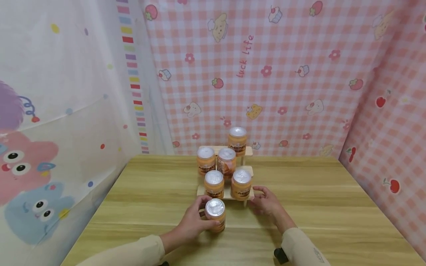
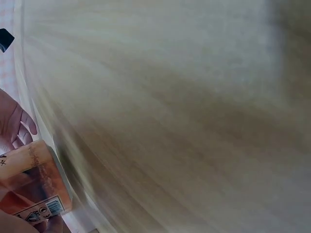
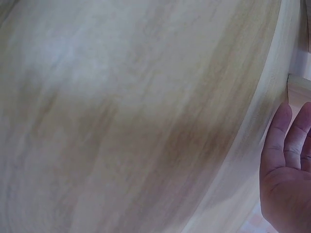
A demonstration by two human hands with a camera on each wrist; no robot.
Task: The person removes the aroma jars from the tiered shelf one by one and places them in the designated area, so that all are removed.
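Observation:
My left hand grips an orange-labelled can with a silver lid, upright just in front of a small wooden tiered stand. In the left wrist view the can shows its barcode side. My right hand is beside the right end of the stand's lowest step, its fingers loosely bent and holding nothing; whether they touch the wood I cannot tell. Two like cans stand on the lowest step, a left can and a right can. Two more sit on the middle step, and one can is on top.
The wood-grain table spreads out on both sides of the stand. Behind it hangs a pink checked cloth, with a white cartoon-print sheet at the left and a checked cloth with cherries at the right.

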